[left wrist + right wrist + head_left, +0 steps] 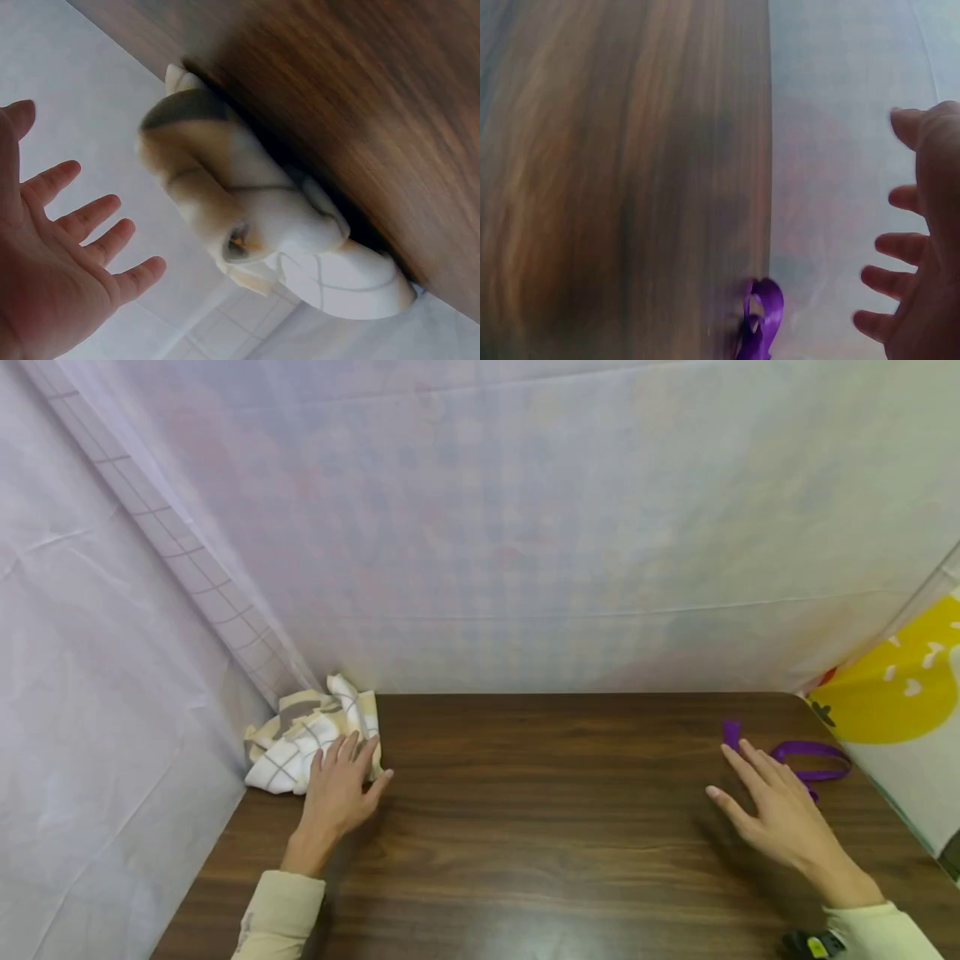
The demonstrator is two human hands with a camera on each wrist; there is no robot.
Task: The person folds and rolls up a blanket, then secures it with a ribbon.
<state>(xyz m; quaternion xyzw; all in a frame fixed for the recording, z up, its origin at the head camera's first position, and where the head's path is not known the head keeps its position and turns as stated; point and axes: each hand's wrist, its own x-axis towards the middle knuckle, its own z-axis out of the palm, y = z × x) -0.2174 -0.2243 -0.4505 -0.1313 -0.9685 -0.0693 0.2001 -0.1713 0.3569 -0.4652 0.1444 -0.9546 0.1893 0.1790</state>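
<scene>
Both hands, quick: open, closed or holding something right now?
Left hand: open, holding nothing, near the crumpled white-and-beige checked cloth.
Right hand: open, holding nothing, near the looped shiny purple ribbon.

L arm comes in from lower L, R arm from lower R, each w/ light sleeve near wrist. L hand: back up, fingers spread, relaxed, pointing fwd; thumb out to side; palm visible in L wrist view. R hand: back up too, fingers almost straight, pointing fwd & inward, thumb apart. Hands well apart, approx. same level in head view.
</scene>
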